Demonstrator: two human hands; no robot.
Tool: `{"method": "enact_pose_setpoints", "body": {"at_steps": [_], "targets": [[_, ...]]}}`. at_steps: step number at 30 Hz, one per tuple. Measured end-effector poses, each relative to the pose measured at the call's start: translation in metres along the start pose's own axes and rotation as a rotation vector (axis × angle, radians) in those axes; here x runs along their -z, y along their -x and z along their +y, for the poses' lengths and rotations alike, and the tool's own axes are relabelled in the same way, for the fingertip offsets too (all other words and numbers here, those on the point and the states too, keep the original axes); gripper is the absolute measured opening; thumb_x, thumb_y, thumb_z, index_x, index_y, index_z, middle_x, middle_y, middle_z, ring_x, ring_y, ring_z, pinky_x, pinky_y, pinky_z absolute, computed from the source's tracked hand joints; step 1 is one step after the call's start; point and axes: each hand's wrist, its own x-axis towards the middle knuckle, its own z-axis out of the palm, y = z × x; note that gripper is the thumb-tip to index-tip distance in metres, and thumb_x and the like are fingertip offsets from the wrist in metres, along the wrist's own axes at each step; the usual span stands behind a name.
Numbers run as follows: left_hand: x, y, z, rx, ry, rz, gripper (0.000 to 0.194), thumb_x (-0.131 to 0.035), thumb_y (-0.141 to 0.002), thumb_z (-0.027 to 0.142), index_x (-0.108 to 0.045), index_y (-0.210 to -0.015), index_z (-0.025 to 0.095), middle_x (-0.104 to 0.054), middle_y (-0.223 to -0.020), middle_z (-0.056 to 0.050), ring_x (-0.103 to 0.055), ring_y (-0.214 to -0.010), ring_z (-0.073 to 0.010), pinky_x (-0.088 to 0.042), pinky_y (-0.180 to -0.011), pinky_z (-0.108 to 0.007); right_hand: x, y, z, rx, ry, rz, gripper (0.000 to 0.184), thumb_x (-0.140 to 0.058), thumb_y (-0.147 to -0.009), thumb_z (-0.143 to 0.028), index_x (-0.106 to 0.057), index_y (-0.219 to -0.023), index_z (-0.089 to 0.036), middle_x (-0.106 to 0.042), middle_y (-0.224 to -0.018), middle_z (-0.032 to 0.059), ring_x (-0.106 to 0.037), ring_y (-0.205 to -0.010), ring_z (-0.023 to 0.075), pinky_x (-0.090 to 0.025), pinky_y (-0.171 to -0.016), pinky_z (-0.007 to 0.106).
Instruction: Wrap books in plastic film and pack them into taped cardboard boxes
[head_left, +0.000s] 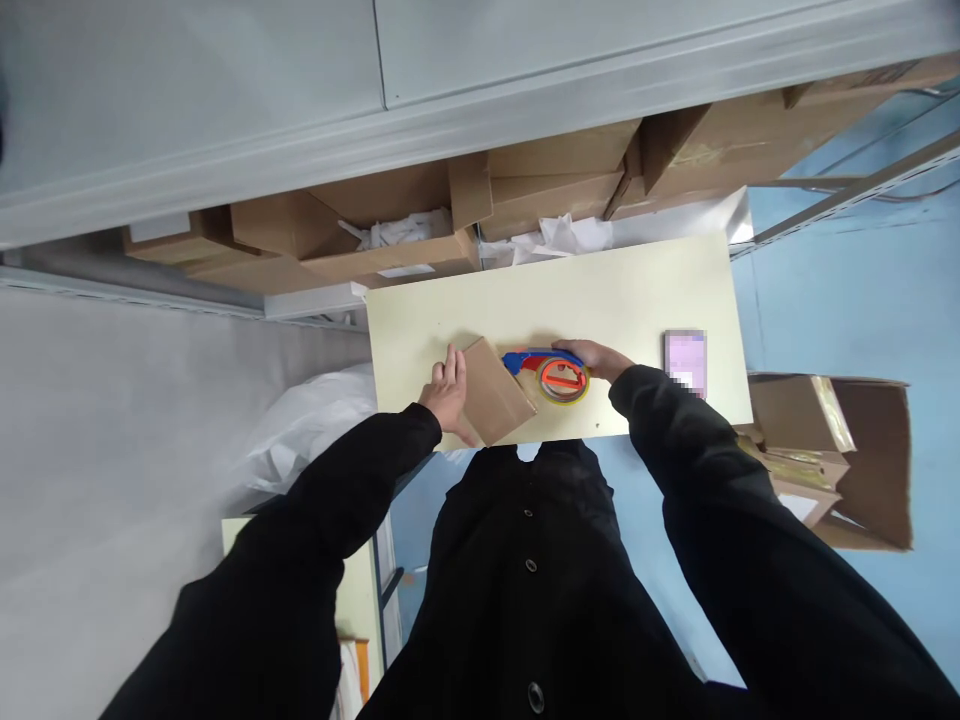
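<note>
A small brown cardboard box (496,392) lies at an angle on the cream tabletop (637,285). My left hand (447,394) grips its left side, fingers stretched along the edge and thumb at the near corner. In my right hand (596,358) is the handle of a tape dispenser (534,358) with a blue frame and an orange hub. The dispenser's blue front end meets the right edge of the box; whether tape is stuck there I cannot tell. My right fingers are partly hidden behind the handle.
A phone-like pink item (685,362), blurred out, lies at the table's right. Open cartons (390,262) line the shelf behind, under a grey upper shelf (480,120). A large carton (870,460) stands at right, a white plastic bag (315,425) at left.
</note>
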Motion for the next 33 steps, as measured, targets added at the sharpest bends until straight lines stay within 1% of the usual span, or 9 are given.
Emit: {"method": "enact_pose_setpoints", "body": {"at_steps": [3,6,8,10,14,18,23,28,33], "targets": [[0.015,-0.006,-0.009,-0.159,-0.141,0.046,0.145,-0.079,-0.037,0.066,-0.009,-0.149,0.005,0.0,-0.154,-0.031,-0.022,-0.131,-0.0528,-0.032,-0.098,-0.061,0.003,-0.004,-0.006,-0.02,0.056,0.015,0.026,-0.059,-0.083,-0.041,-0.064,-0.073,-0.018,-0.067,-0.062,0.0035,-0.059,-0.054,0.0148,-0.052,-0.058,0.026],[0.027,-0.021,-0.005,-0.45,-0.253,0.009,0.139,-0.08,-0.041,0.06,-0.01,-0.151,0.013,-0.004,-0.157,-0.02,-0.002,-0.14,-0.0472,-0.012,-0.109,-0.06,0.001,-0.008,-0.007,-0.029,0.099,-0.002,0.025,-0.059,-0.083,-0.041,-0.065,-0.073,-0.019,-0.068,-0.065,0.0035,-0.059,-0.056,0.0148,-0.052,-0.059,0.027],[0.029,-0.031,-0.002,-0.6,-0.274,-0.033,0.136,-0.079,-0.042,0.057,-0.009,-0.151,0.014,-0.006,-0.158,-0.017,-0.001,-0.142,-0.0429,-0.007,-0.112,-0.055,0.0,-0.011,-0.008,-0.044,0.119,-0.004,0.027,-0.058,-0.084,-0.042,-0.066,-0.073,-0.019,-0.069,-0.066,0.0038,-0.059,-0.056,0.0149,-0.052,-0.059,0.028],[0.028,-0.038,-0.002,-0.646,-0.258,-0.043,0.134,-0.077,-0.044,0.055,-0.009,-0.15,0.009,-0.009,-0.157,-0.021,-0.008,-0.141,-0.042,-0.005,-0.112,-0.053,0.001,-0.012,-0.008,-0.067,0.134,0.008,0.028,-0.058,-0.083,-0.043,-0.066,-0.074,-0.018,-0.069,-0.066,0.0042,-0.06,-0.057,0.0155,-0.052,-0.059,0.028],[0.023,-0.04,-0.005,-0.648,-0.208,-0.022,0.129,-0.074,-0.046,0.052,-0.014,-0.147,0.0,-0.012,-0.154,-0.028,-0.019,-0.137,-0.043,-0.004,-0.112,-0.052,0.01,-0.009,-0.008,-0.085,0.121,0.043,0.026,-0.062,-0.081,-0.044,-0.068,-0.08,-0.019,-0.07,-0.068,0.0039,-0.061,-0.058,0.0155,-0.052,-0.058,0.026],[0.023,-0.036,-0.003,-0.641,-0.207,0.007,0.129,-0.074,-0.043,0.049,-0.015,-0.148,0.002,-0.013,-0.154,-0.027,-0.022,-0.136,-0.0419,-0.003,-0.112,-0.05,0.026,-0.002,-0.002,-0.082,0.069,0.026,0.026,-0.061,-0.082,-0.044,-0.068,-0.084,-0.019,-0.07,-0.068,0.004,-0.061,-0.056,0.0155,-0.053,-0.058,0.028],[0.022,-0.035,-0.001,-0.62,-0.225,0.022,0.127,-0.073,-0.044,0.051,-0.017,-0.146,0.001,-0.018,-0.152,-0.028,-0.019,-0.137,-0.0417,-0.003,-0.112,-0.049,0.046,0.014,0.02,-0.101,0.016,0.009,0.023,-0.059,-0.085,-0.04,-0.068,-0.086,-0.018,-0.07,-0.072,0.0054,-0.063,-0.061,0.0169,-0.055,-0.062,0.029],[0.017,-0.034,-0.007,-0.557,-0.163,0.054,0.121,-0.069,-0.048,0.055,-0.02,-0.146,0.003,-0.024,-0.151,-0.026,-0.023,-0.134,-0.0429,-0.005,-0.112,-0.05,0.068,0.042,0.047,-0.124,0.015,0.08,0.02,-0.06,-0.084,-0.037,-0.068,-0.089,-0.02,-0.069,-0.071,0.0044,-0.063,-0.062,0.017,-0.056,-0.065,0.029],[0.013,-0.03,-0.014,-0.429,-0.073,0.131,0.122,-0.068,-0.048,0.06,-0.021,-0.144,0.001,-0.027,-0.148,-0.028,-0.026,-0.134,-0.0421,-0.008,-0.113,-0.05,0.072,0.066,0.06,-0.145,0.098,0.051,0.03,-0.058,-0.083,-0.045,-0.067,-0.091,-0.018,-0.069,-0.075,0.0048,-0.062,-0.068,0.0172,-0.054,-0.072,0.03]]}}
